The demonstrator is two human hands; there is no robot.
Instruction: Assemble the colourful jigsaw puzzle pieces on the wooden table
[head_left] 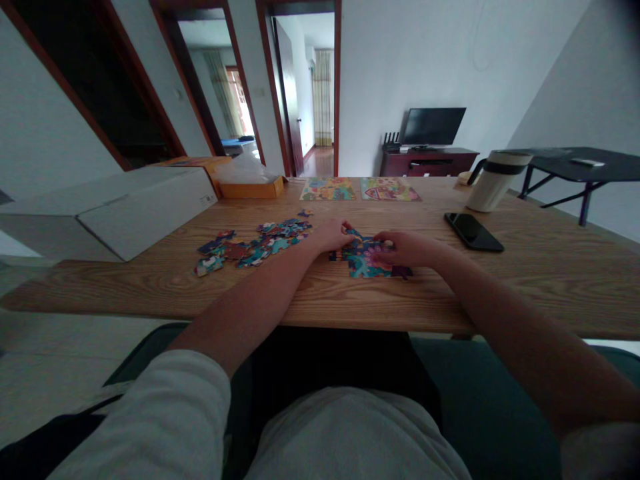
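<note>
Puzzle point(369, 268) lies partly joined, left hand point(331, 235) at ten o'clock, right hand point(407, 247) at three, both half-curled, any grip unclear; loose pieces point(280, 245) lie at nine.

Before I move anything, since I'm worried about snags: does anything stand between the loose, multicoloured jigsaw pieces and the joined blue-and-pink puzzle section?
Yes: the person's bare left hand lies between the loose pieces, to its left, and the joined section. No other object shows in that gap.
</note>
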